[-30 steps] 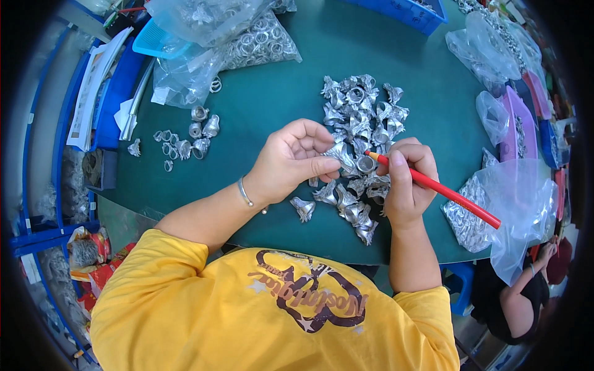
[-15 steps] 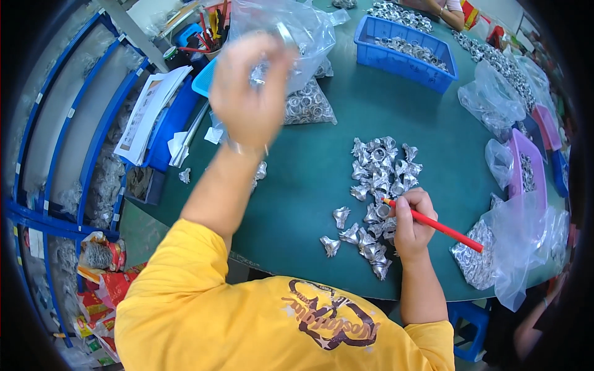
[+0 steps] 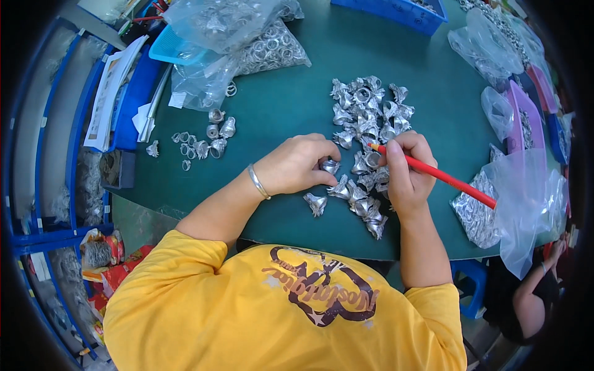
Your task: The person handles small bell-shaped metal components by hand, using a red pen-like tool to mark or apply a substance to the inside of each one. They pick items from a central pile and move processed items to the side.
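My left hand (image 3: 296, 162) reaches in from the left with its thumb and fingers closed around a silver metal ring (image 3: 330, 166) at the edge of a pile. My right hand (image 3: 410, 174) holds a red pencil (image 3: 455, 180) slantwise, its yellowish tip pointing left over the pile. The pile of chunky silver rings (image 3: 362, 96) runs between and beyond both hands on the green table (image 3: 284, 99). One loose ring (image 3: 315, 204) lies just below my left hand. Several smaller rings (image 3: 199, 148) are scattered farther left, near larger ones (image 3: 228, 127).
Bags of rings (image 3: 272, 49) and a light blue basket (image 3: 162, 46) stand at the far left. A blue bin (image 3: 399, 13) is at the far edge. Plastic bags (image 3: 479, 213) and a purple tray (image 3: 518, 117) line the right side. Blue shelving (image 3: 43, 154) is at the left.
My left hand has come down from the plastic bag at the far left to the pile and taken hold of a ring. My right hand still holds the pencil. The view has shifted.
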`<state>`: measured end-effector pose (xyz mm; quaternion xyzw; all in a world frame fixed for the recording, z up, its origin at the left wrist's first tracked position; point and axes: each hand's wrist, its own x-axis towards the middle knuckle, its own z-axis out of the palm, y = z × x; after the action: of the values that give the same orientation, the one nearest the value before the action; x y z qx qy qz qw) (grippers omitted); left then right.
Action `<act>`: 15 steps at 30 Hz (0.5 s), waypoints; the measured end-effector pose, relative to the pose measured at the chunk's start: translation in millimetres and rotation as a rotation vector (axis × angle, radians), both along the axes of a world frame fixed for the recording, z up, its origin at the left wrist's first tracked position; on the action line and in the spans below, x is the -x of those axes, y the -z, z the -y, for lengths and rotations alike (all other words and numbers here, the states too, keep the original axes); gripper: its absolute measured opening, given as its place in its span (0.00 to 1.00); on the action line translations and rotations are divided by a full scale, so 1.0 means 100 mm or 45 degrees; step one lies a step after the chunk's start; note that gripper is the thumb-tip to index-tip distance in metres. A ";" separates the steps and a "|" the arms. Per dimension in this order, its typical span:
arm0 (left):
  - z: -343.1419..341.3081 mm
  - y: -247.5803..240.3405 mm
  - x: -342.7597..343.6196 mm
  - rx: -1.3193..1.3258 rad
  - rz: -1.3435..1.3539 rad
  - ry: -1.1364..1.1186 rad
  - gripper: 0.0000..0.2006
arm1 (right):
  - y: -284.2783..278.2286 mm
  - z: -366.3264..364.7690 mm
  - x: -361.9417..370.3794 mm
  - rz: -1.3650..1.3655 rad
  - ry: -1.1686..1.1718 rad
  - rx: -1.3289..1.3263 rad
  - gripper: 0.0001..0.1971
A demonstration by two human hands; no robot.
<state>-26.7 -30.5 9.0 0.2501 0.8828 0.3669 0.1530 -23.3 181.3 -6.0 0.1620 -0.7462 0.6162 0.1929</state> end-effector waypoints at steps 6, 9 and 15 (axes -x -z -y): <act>-0.09 0.06 -0.08 -0.564 0.139 -0.262 0.21 | 0.01 0.07 0.00 -0.055 -0.132 -0.077 0.03; -0.10 0.13 -0.11 -0.803 0.357 -0.377 0.22 | -0.05 0.07 0.03 -0.140 -0.193 -0.218 0.06; -0.07 0.12 -0.10 -0.820 0.203 -0.250 0.09 | -0.10 0.11 -0.07 0.127 -0.133 0.119 0.10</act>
<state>-16.4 -23.7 -3.2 0.1700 0.7267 0.6582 0.0987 -16.3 169.9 3.6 0.1605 -0.7160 0.6667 0.1304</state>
